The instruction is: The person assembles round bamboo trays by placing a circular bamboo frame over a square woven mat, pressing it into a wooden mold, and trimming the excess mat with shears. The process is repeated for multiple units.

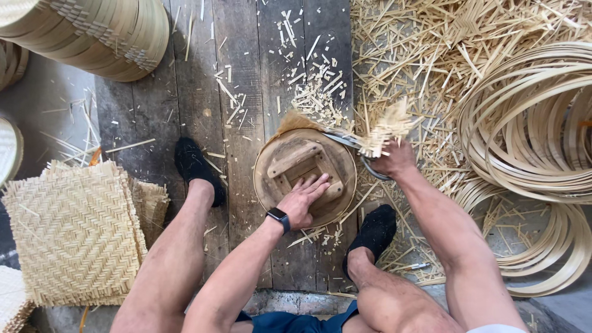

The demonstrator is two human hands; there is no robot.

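Note:
A round wooden form (271,179) with a square block on top lies on the plank floor between my feet, with woven bamboo mat showing under its far edge. My left hand (303,198), a dark watch on its wrist, presses flat on the block. My right hand (392,159) grips large metal shears (345,141) at the form's right rim. A blurred clump of cut bamboo strip ends (387,126) flies up just above the blades.
Square woven bamboo mats (74,231) are stacked at the left. Stacked round bamboo trays (105,34) stand top left. Coiled bamboo hoops (530,135) and a heap of offcuts (407,55) fill the right. My feet in black shoes (196,166) flank the form.

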